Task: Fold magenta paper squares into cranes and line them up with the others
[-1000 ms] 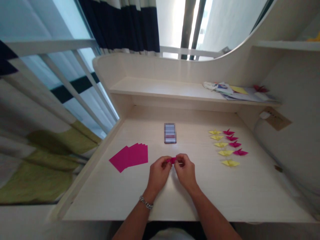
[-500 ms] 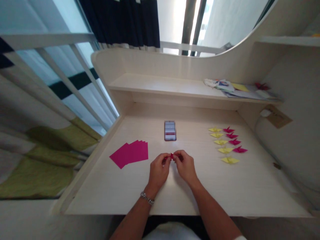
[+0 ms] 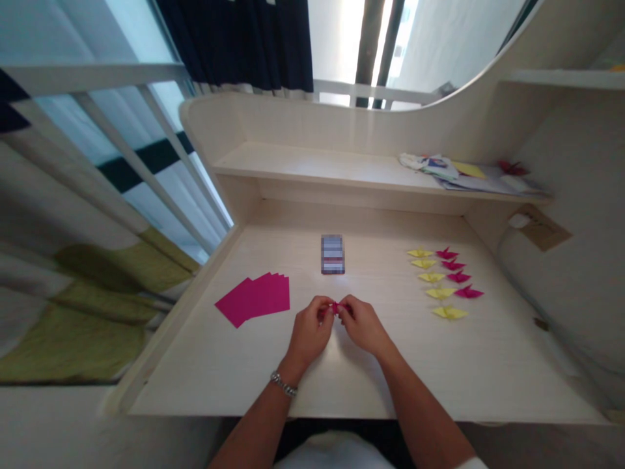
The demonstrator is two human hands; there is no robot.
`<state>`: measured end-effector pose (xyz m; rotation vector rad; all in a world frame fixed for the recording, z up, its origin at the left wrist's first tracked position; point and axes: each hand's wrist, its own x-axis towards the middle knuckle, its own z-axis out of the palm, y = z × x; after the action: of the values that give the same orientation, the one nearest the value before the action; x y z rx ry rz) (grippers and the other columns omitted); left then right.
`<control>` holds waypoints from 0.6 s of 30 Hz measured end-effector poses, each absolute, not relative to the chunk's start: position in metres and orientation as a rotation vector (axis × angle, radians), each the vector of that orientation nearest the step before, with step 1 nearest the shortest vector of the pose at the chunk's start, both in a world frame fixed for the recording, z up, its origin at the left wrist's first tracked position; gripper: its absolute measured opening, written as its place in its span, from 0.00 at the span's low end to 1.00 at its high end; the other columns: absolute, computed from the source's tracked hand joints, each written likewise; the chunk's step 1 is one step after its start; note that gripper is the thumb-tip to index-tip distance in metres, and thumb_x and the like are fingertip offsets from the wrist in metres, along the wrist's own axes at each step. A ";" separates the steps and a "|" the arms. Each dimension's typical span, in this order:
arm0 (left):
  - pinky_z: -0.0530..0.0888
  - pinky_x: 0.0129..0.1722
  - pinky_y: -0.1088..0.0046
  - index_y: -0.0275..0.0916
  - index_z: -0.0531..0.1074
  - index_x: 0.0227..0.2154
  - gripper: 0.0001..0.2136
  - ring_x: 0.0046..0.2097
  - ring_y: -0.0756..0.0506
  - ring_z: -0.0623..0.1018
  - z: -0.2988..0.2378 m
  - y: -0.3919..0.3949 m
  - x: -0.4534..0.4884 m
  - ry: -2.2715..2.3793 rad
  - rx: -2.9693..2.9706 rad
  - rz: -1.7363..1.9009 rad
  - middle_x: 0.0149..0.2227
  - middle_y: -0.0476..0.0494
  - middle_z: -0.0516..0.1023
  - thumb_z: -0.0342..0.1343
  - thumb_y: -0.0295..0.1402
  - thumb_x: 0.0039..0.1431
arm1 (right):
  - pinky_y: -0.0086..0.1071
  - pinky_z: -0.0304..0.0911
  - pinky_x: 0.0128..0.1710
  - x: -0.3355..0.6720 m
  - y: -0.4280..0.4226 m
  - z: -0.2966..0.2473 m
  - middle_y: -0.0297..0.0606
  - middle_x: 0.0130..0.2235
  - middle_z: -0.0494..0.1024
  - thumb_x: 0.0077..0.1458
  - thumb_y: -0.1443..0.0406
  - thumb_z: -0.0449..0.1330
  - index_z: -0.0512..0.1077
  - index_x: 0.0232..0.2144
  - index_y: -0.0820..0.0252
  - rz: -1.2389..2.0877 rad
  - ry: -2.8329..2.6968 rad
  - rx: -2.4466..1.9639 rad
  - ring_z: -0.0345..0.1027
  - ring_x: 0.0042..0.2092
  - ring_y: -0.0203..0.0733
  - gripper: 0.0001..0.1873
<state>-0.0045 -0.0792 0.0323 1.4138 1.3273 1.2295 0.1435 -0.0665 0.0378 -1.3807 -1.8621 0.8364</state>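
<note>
A small folded piece of magenta paper (image 3: pixel 335 308) is pinched between both hands above the desk, mostly covered by fingers. My left hand (image 3: pixel 311 327) closes on its left side, with a metal bracelet on that wrist. On its right side, my right hand (image 3: pixel 362 325) grips it with thumb and fingertips. Just beyond the hands lies a phone (image 3: pixel 333 255) with a blurred screen. Flat magenta paper squares (image 3: pixel 258 299) lie fanned out to the left. Over on the right, yellow folded paper cranes (image 3: pixel 441 293) form a column beside a column of magenta paper cranes (image 3: pixel 459 277).
A raised shelf (image 3: pixel 312 166) runs along the back of the desk (image 3: pixel 205 384), with papers (image 3: pixel 439 168) and a dark red folded paper piece (image 3: pixel 513 169) at its right end. A cable (image 3: pixel 525 296) hangs down the right wall. Railings and curtains stand at left.
My right hand has turned and dipped slightly, its fingers now closer to the left hand. Both hands still hold the magenta paper. The phone, squares and cranes stay put.
</note>
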 end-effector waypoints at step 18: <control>0.64 0.28 0.74 0.39 0.64 0.27 0.14 0.26 0.49 0.69 0.029 -0.077 -0.014 1.149 1.479 0.915 0.23 0.50 0.69 0.44 0.42 0.63 | 0.28 0.55 0.26 0.146 -0.065 0.026 0.31 0.21 0.70 0.55 0.58 0.56 0.67 0.26 0.60 1.442 -1.481 -1.215 0.62 0.24 0.34 0.12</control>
<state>-0.0136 -0.0769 0.0286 1.4789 1.1487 0.9148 0.1458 -0.0649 0.0257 -1.2153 -1.4811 1.4419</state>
